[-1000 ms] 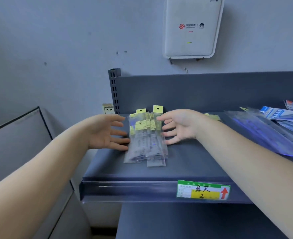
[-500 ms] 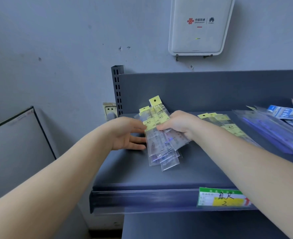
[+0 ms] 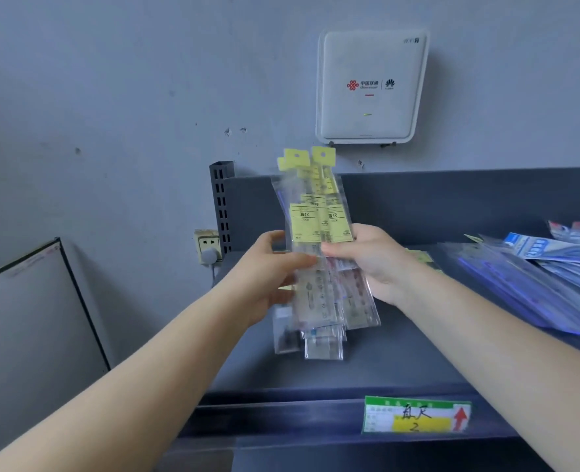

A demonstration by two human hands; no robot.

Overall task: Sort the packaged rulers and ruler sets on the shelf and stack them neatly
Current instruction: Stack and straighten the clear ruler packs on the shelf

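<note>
A bundle of clear ruler packs with yellow header cards (image 3: 316,226) stands nearly upright above the dark grey shelf (image 3: 401,362), its lower ends hanging just over the shelf surface. My left hand (image 3: 268,274) grips the bundle's left edge, thumb across the front. My right hand (image 3: 370,260) grips the right edge, fingers curled round it. The packs are uneven at the bottom. A second pack with a yellow card (image 3: 421,258) lies on the shelf behind my right wrist, mostly hidden.
A loose pile of larger blue and clear ruler sets (image 3: 534,277) lies on the shelf's right side. A price label (image 3: 416,415) sits on the shelf's front lip. A white wall box (image 3: 370,86), a wall socket (image 3: 208,250) and a grey panel (image 3: 33,321) at left.
The bundle lay flat on the shelf between my open hands. Both hands closed on it, lifted it off the shelf and tipped it upright.
</note>
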